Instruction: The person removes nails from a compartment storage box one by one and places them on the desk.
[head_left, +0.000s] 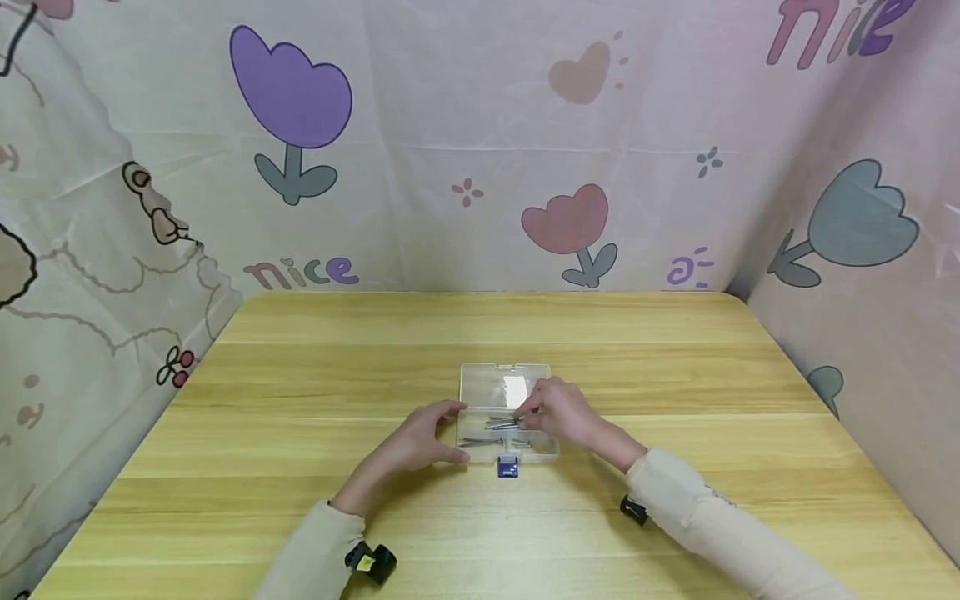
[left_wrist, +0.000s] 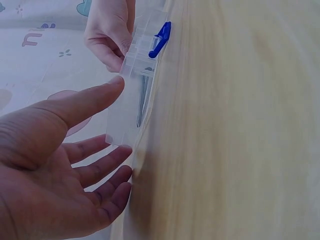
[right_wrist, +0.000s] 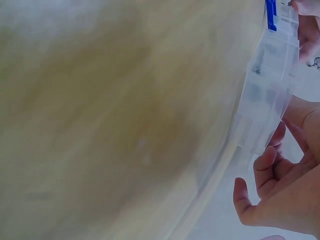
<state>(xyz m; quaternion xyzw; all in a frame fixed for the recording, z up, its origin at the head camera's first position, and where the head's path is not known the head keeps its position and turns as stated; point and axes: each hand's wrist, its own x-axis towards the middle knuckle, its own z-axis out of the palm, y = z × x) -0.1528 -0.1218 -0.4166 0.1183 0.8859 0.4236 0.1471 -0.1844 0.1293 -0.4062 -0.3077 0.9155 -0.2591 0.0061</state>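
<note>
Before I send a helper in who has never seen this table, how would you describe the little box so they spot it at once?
On the wooden table, look near the middle, between the left hand and the right hand. There lies a clear plastic box, lid open, holding thin metal nails. Its blue latch on the near edge sets it apart.

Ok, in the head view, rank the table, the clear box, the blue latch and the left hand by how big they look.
1. Table, by far the largest.
2. Clear box, lid open.
3. Left hand, looks close to the box in size, so this order is unsure.
4. Blue latch, the smallest.
</note>
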